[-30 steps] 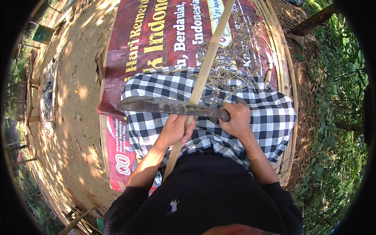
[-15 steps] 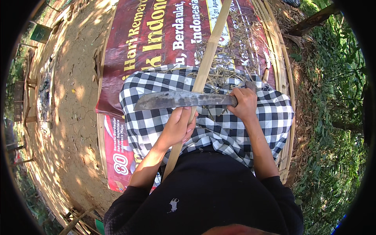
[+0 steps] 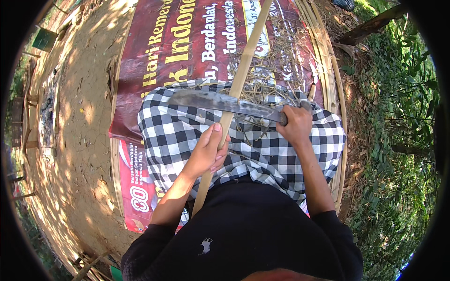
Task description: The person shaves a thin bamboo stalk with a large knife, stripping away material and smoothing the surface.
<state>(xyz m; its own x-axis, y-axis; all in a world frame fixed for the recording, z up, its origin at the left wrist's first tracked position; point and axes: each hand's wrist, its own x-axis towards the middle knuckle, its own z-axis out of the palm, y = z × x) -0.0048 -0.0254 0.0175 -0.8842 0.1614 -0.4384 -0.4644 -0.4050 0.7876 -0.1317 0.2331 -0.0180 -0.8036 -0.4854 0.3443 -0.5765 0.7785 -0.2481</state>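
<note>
My left hand (image 3: 209,149) is closed around a long, pale bamboo strip (image 3: 243,65), its thumb lying along the strip. The strip slants from beside my waist up past the far edge of the view. In my right hand (image 3: 297,124) is the handle of a machete (image 3: 220,102), whose broad, stained blade points left. That blade lies across the strip, a little beyond my left hand. Under both hands a black-and-white checked cloth (image 3: 173,117) covers my lap. Thin shavings (image 3: 262,84) are scattered over the cloth's far edge.
A red printed banner (image 3: 154,51) is spread beneath me on a bamboo platform, with bamboo slats (image 3: 328,70) along its right edge. Bare, cracked earth (image 3: 89,126) lies to the left. Green plants (image 3: 398,93) and a wooden post (image 3: 370,27) stand on the right.
The machete blade has slid up the strip, away from my left hand, and its tip has tilted farther from me. My left hand keeps its hold on the strip.
</note>
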